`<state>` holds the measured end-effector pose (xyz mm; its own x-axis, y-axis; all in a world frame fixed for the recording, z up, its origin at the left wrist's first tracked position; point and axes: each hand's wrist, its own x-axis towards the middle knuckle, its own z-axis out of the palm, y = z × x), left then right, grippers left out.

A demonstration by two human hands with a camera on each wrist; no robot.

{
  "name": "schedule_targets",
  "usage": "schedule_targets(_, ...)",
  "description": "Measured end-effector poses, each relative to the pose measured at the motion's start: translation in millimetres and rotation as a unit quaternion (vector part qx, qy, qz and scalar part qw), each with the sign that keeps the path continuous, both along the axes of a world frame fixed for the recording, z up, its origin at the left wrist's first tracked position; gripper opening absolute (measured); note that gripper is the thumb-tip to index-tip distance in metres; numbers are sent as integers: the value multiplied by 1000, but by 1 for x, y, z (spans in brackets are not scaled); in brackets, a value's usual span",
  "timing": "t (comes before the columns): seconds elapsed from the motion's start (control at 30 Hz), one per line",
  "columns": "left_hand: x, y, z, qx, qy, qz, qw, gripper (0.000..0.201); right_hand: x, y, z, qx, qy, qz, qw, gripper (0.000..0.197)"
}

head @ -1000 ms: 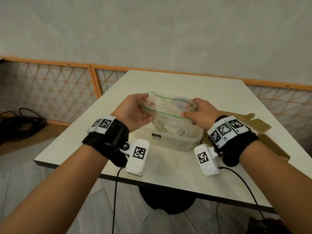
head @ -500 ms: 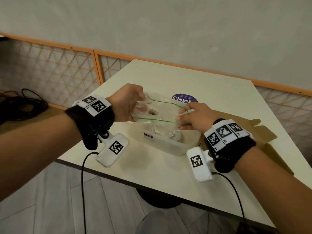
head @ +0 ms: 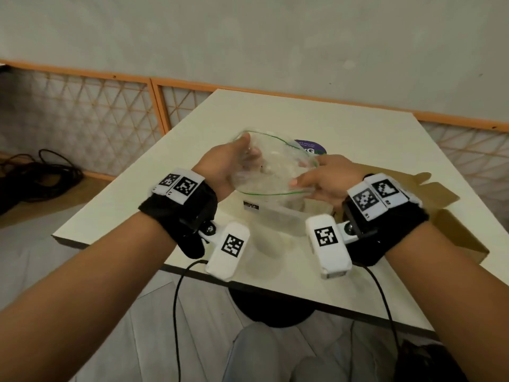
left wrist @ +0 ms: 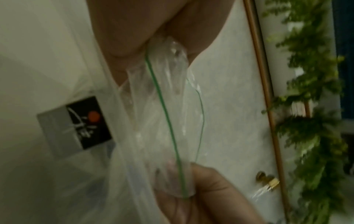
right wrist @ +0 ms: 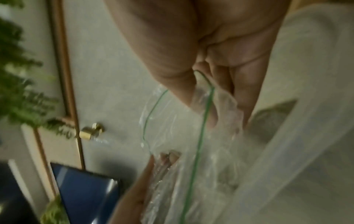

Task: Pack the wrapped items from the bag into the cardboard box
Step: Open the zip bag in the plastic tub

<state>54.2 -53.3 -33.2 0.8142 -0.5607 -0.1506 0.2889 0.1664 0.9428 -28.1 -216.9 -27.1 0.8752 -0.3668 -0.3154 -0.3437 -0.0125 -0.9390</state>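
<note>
Hands work at the mouth of a clear zip bag (head: 271,172) with a thin green line along its top. The left hand (head: 224,169) pinches one side of the mouth, with fingers tucked inside the plastic. The right hand (head: 325,179) pinches the other side between thumb and fingers. Together they pull the mouth wide.

The bag hangs just over a see-through plastic tub (head: 278,216) on the pale table (head: 344,139). The brown cardboard box (head: 451,230) sits open on the table, just past the right wrist. A purple round sticker (head: 309,147) shows behind the bag.

I think the step now is opening the bag so the wrapped things can come out. I see pale lumps low in the bag, but they are too blurry to name.

To do it well, both hands should pull evenly, so the thin plastic does not rip. The mouth should stay facing up, or things may spill into the tub. Once it gapes wide enough, one hand can hold the bag steady while the other reaches in. Then each thing goes right, over to the box.
</note>
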Motion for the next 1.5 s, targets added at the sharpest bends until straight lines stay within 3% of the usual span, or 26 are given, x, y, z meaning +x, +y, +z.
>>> schedule_targets(0.1,-1,7,-3,-21,6,-26,999,20,-8,-10,1,125,-46,-52,990,19)
schedule_targets(0.17,-1,10,-2,3,9,-26,1000,15,-14,-18,8,212,-38,-73,974,22)
schedule_targets(0.27,-7,6,2,45,19,-13,999,16,-20,-21,11,198,-37,-81,976,36)
schedule_targets(0.37,-13,-2,10,44,31,-22,998,44,-22,-5,21,160,-34,-76,984,28)
schedule_targets(0.53,-16,-13,25,32,77,4,996,27,-15,8,33,85,-70,-98,989,23)
schedule_targets(0.63,-8,-8,25,125,37,44,990,31,-16,-4,39,202,-88,-66,973,21)
schedule_targets(0.7,-4,1,24,135,76,10,988,32,-17,-10,42,248,-115,-53,960,19)
schedule_targets(0.77,2,6,21,75,126,1,989,38,-12,-14,41,190,-133,-57,971,20)
schedule_targets(0.83,5,7,19,12,148,17,989,41,-10,-13,34,17,-103,-69,992,23)
schedule_targets(0.9,5,5,18,-51,166,24,984,39,-10,-11,22,-133,-43,-84,987,43)
schedule_targets(0.97,3,2,17,-94,170,19,981,39,-12,-11,16,-197,5,-83,977,47)
schedule_targets(1.0,2,1,17,-99,167,15,981,40,-15,-10,17,-173,10,-78,982,37)
schedule_targets(1.07,0,-1,17,-89,149,2,985,43,-17,-10,23,-25,-3,-71,997,18)
schedule_targets(1.17,0,-3,19,-71,131,0,989,38,-18,-11,31,156,-61,-85,982,13)
schedule_targets(1.23,2,-4,20,-60,125,26,990,30,-15,-11,32,208,-111,-109,966,12)
schedule_targets(1.33,5,-3,14,-47,169,57,983,39,-9,-9,34,297,-143,-132,935,15)
schedule_targets(1.4,4,-5,9,-34,191,46,980,34,-6,-6,34,305,-127,-121,936,24)
schedule_targets(1.5,7,-5,4,9,183,26,983,28,-1,-1,32,278,-142,-114,943,21)
